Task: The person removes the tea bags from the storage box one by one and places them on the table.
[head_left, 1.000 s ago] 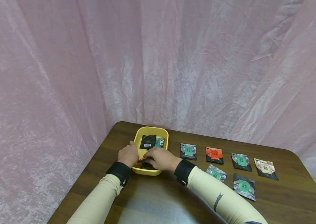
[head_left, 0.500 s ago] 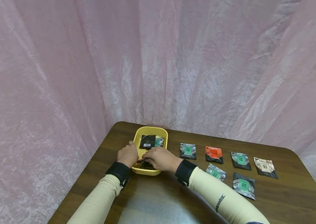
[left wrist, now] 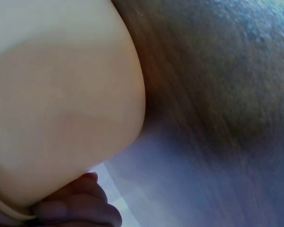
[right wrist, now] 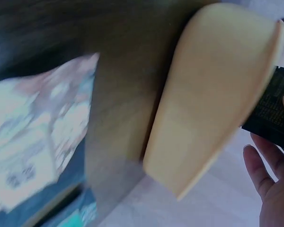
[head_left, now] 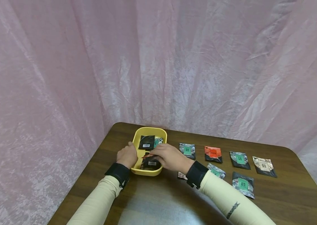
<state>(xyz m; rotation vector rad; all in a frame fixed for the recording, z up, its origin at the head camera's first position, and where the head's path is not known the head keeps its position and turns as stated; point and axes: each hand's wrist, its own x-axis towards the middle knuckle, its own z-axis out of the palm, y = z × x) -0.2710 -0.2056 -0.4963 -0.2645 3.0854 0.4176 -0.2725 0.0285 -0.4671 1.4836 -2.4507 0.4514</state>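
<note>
My left hand (head_left: 126, 155) grips the left rim of a yellow plastic bin (head_left: 136, 137); its fingers (left wrist: 83, 203) curl at the rim in the left wrist view. Over the bin's right rim, my right hand (head_left: 172, 157) pinches a black foil packet (right wrist: 270, 111), the thumb lying on its printed face. That packet shows above the bin wall in the right wrist view. Dark packets (head_left: 152, 164), one with a barcode, are near those fingertips at the bin's near end, partly hidden. At its far end lie a black packet (head_left: 146, 142) and a green-labelled packet (head_left: 158, 141).
Right of the bin, several packets lie spread on the brown wooden table (head_left: 152, 193), among them a red one (head_left: 213, 154), a beige one (head_left: 264, 166) and a green-labelled one (head_left: 243, 185). Another packet (head_left: 182, 176) is partly under my right wrist. A pink curtain (head_left: 158, 62) hangs behind.
My right hand has moved right and out of the bin's middle to its right rim, uncovering the dark packets at the near end. My left hand stays on the rim.
</note>
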